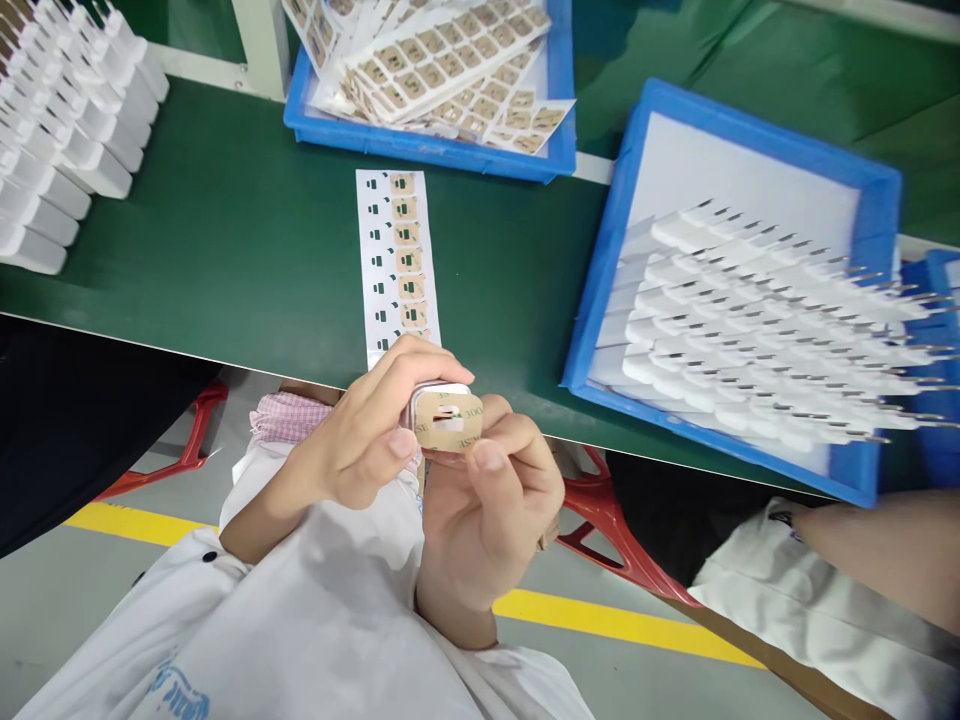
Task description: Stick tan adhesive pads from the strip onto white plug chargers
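My left hand (358, 432) is closed around a small white plastic housing (453, 388), its fingers along the top and its thumb at the near side. Over the housing's face sits a tan adhesive pad (431, 434) with printed lettering and a slot in the middle. The thumb and fingers of my right hand (491, 500) pinch the pad's right edge. Whether the pad fully touches the housing I cannot tell. Just beyond my hands, a white backing sheet (370, 272) lies on the green table, with one column of tan pads on its right side.
A blue tray (427, 150) at the back holds stacked pad sheets. To the right, another blue tray (581, 345) carries rows of white housings with metal prongs (720, 330). More white housings (97, 155) stand at the far left. A person's arm (885, 545) shows at the right.
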A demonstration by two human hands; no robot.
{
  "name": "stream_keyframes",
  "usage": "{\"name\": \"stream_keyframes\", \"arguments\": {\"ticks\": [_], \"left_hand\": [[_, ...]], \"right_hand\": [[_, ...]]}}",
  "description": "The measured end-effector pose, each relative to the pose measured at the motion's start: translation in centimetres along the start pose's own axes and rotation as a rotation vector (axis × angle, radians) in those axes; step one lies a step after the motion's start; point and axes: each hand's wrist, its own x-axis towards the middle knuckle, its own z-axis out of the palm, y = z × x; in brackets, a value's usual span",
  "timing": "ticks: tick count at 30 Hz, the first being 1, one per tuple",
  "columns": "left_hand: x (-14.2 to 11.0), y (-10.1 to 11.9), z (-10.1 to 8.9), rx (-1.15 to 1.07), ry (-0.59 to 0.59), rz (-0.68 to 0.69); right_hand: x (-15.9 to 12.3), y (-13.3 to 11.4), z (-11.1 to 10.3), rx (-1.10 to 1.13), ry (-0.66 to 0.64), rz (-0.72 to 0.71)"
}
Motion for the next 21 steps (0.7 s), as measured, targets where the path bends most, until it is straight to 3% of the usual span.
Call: {"name": "stream_keyframes", "arguments": {"ticks": [21], "left_hand": [[0.20, -0.65, 0.21, 0.005, 0.001, 0.040]], "right_hand": [[0.33, 0.09, 0.00, 0.018, 0.002, 0.016]]}}
